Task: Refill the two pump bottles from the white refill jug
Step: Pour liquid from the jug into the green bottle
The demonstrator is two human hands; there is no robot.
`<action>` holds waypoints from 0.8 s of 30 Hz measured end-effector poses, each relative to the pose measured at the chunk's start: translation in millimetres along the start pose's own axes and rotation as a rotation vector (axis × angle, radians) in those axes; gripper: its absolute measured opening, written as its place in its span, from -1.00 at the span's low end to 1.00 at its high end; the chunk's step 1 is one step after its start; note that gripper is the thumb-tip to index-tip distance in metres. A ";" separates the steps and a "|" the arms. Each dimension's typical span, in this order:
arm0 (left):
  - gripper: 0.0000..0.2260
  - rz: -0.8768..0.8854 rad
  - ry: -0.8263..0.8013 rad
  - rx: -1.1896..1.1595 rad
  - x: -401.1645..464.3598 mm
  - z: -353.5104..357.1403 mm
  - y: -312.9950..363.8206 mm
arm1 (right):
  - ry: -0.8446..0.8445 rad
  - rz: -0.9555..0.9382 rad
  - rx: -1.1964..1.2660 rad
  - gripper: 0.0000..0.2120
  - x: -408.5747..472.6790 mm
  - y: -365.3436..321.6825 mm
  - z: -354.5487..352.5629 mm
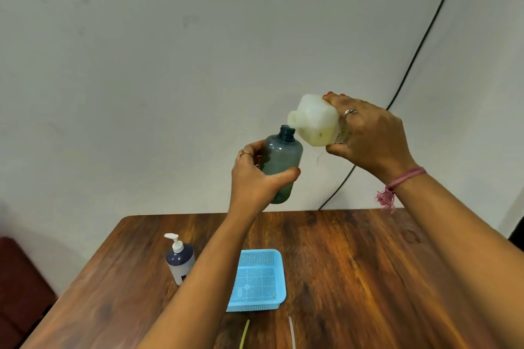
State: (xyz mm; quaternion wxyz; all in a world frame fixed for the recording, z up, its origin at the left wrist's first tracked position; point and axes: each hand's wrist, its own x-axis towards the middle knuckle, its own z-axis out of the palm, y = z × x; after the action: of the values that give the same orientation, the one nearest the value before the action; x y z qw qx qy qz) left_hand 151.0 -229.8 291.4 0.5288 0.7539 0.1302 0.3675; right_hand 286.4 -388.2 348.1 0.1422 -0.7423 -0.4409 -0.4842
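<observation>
My left hand (255,176) grips a translucent blue-grey bottle (282,159) with its pump off and its threaded neck open, held upright in the air above the table. My right hand (368,136) grips the white refill jug (317,122), tipped on its side with its open mouth pointing left, just above and beside the bottle's neck. Yellowish liquid lies in the jug's lower side. No stream shows between the two. A second bottle (180,259), dark blue and white with a white pump fitted, stands on the table at the left.
A light blue mesh basket (256,282) sits on the wooden table (368,278) below my left forearm. A yellow tube (244,333) and a white tube (292,331) lie near the front edge. A black cable (419,45) runs down the wall at the right.
</observation>
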 end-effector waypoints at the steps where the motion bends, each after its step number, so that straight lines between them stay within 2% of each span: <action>1: -0.31 0.002 0.000 0.002 -1.0 -0.1 0.6 | 0.001 -0.001 -0.002 -0.27 -0.1 -0.2 -1.3; 10: -0.36 -0.003 -0.001 -0.016 -5.8 -1.2 4.5 | 0.009 -0.022 -0.017 -0.29 0.3 -2.2 -7.9; 24: -0.31 -0.004 0.005 -0.019 -2.1 1.8 4.7 | 0.022 -0.031 -0.033 -0.31 2.7 -0.3 -7.4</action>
State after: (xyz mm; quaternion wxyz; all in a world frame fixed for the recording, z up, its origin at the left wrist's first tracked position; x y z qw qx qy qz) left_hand 149.8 -234.2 294.4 0.5365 0.7477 0.1296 0.3692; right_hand 282.1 -391.3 353.9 0.1274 -0.7322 -0.4427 -0.5016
